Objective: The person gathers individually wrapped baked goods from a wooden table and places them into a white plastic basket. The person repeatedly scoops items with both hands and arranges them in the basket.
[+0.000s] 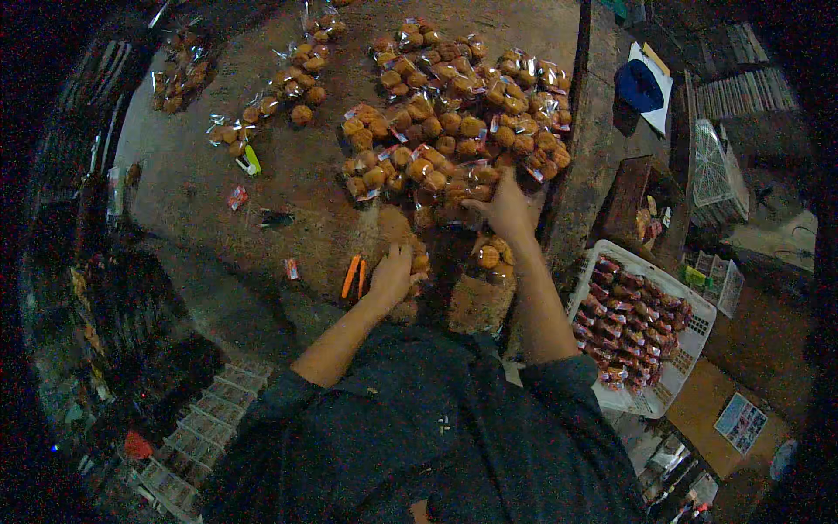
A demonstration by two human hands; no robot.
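Note:
On the brown table before me lies a large heap of clear-wrapped packets of round brown baked goods. My left hand is closed around the side of one such packet near the table's front edge. At the heap's near side my right hand touches another packet, thumb spread to the left; its fingertips are partly hidden, so its grip is unclear. Another packet lies beside my right forearm. Just left of my left hand is a tool with orange handles.
More packets form a line at the back left, beside another group. A yellow-green tool, a dark tool and small red-and-white labels lie on the left. A white plastic crate holds dark-red wrapped packets at right.

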